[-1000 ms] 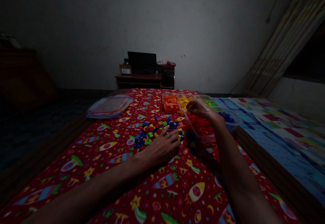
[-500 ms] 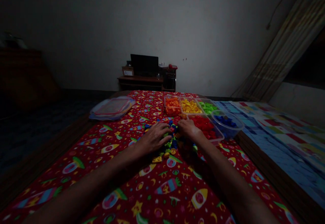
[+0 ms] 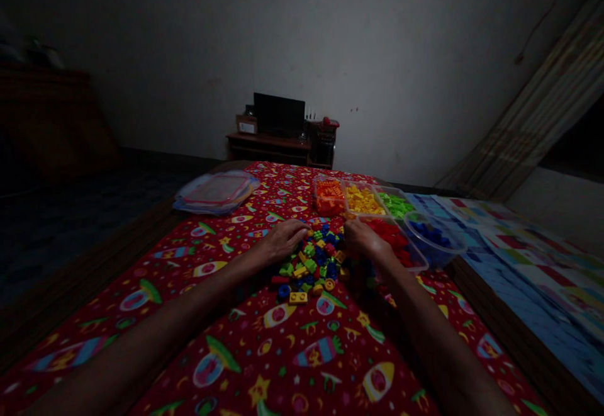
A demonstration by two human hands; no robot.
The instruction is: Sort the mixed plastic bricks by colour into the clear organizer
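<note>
A heap of mixed toy building bricks [image 3: 314,262] in yellow, green, blue and red lies on the red patterned cloth between my hands. At the far left edge of the heap is my left hand [image 3: 283,240], its thumb and fingertips drawn close together; whatever is between them is too small and dark to make out. My right hand [image 3: 362,238] is at the right side of the heap, beside the clear box of red bricks [image 3: 389,235]. Its fingers are curled in, and their tips are hidden from me.
Beyond my right hand stand clear boxes of orange bricks [image 3: 329,192], yellow bricks [image 3: 362,201] and green bricks [image 3: 395,206]. A round tub of blue bricks [image 3: 430,233] is to the right. Stacked lids [image 3: 217,191] lie back left on the cloth [image 3: 255,340].
My left hand has drawn back leftward off the heap, uncovering more bricks, and its fingers have come together. The right hand remains curled near the red box. The view has shifted slightly.
</note>
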